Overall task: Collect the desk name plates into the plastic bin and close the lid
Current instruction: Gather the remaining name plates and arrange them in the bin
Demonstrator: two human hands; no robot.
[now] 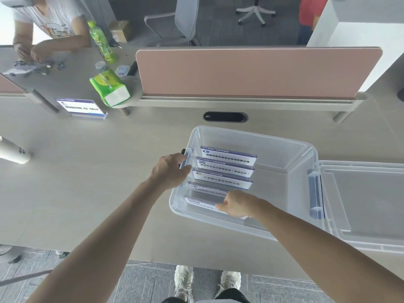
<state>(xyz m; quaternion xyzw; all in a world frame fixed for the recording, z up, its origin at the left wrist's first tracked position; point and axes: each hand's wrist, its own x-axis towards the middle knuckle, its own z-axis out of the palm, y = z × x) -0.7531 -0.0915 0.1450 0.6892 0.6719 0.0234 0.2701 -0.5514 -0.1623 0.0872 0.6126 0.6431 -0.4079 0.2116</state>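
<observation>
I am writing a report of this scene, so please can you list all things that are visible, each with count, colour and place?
plastic bin: 1, clear, on desk, open
name plates in bin: 5, white with purple edge, in a row at the bin's left side
name plate on desk: 1, white and purple, far left
lid: 1, clear, right of bin
divider panel: 1, pink, behind desk
tissue pack: 1, green, on shelf
bottle: 1, green, far left
office chairs: 2, grey and white, background
other people: 2, partly seen
left hand: on bin's left rim
right hand: on nearest plate
</observation>
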